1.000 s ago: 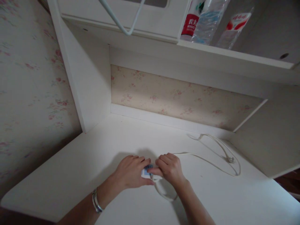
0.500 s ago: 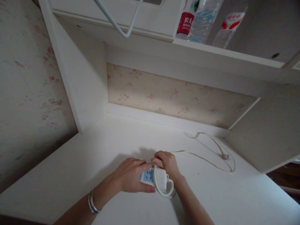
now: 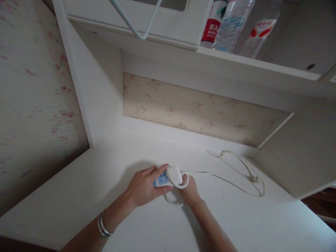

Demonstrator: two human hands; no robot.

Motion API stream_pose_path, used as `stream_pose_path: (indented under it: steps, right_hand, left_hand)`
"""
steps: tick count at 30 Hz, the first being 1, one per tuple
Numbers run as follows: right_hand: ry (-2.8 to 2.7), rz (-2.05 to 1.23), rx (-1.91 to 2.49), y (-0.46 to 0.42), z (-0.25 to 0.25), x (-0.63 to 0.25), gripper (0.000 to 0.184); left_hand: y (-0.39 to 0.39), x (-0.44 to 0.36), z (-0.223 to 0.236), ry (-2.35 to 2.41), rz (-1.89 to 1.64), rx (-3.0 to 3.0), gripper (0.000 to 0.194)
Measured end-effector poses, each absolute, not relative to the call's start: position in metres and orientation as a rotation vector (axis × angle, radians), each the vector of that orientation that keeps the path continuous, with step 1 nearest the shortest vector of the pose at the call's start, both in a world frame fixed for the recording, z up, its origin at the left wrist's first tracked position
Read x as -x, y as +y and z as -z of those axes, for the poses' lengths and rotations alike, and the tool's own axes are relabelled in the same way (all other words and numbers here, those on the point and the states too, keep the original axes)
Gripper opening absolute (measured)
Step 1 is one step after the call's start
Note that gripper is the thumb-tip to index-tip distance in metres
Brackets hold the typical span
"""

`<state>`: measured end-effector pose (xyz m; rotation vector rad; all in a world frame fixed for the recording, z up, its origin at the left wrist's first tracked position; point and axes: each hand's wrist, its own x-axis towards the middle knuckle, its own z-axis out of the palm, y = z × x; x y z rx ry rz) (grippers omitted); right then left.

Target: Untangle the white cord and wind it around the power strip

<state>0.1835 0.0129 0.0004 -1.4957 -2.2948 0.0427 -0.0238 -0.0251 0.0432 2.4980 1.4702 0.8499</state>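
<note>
My left hand (image 3: pixel 143 185) grips a small white power strip (image 3: pixel 168 176) with a blue socket face, held just above the white desk (image 3: pixel 118 157). A silver bracelet sits on that wrist. My right hand (image 3: pixel 189 188) is under and behind the strip, fingers closed on its white cord (image 3: pixel 225 178), which loops round the strip's right end. The rest of the cord trails right across the desk to its plug (image 3: pixel 254 179) near the back right corner.
Above the desk a white shelf (image 3: pixel 262 64) carries plastic water bottles (image 3: pixel 231 24), with a white hanger (image 3: pixel 136 21) near the top. Floral wallpaper (image 3: pixel 199 112) backs the alcove. A side panel (image 3: pixel 97 94) stands on the left.
Both hands have lifted the strip slightly and moved it toward the back. My right hand has gone from on top of the strip to beneath it, carrying a loop of cord round the strip's end.
</note>
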Motion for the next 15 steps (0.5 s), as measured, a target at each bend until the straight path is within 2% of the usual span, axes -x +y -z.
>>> stream_pose_path:
  steps: [5, 12, 15]
  right_hand:
    - [-2.319, -0.114, 1.516, 0.010, 0.004, -0.169, 0.023]
    - [-1.676, -1.138, 1.061, 0.003, -0.014, -0.159, 0.035]
    - [-1.646, -1.207, 1.028, 0.001, -0.019, -0.159, 0.043]
  left_hand:
    - [-0.015, 0.034, -0.047, 1.960, -0.903, -2.276, 0.059]
    - [-0.004, 0.052, -0.056, 2.114, -1.093, -1.938, 0.057]
    - [-0.001, 0.057, -0.057, 2.129, -1.117, -1.885, 0.057]
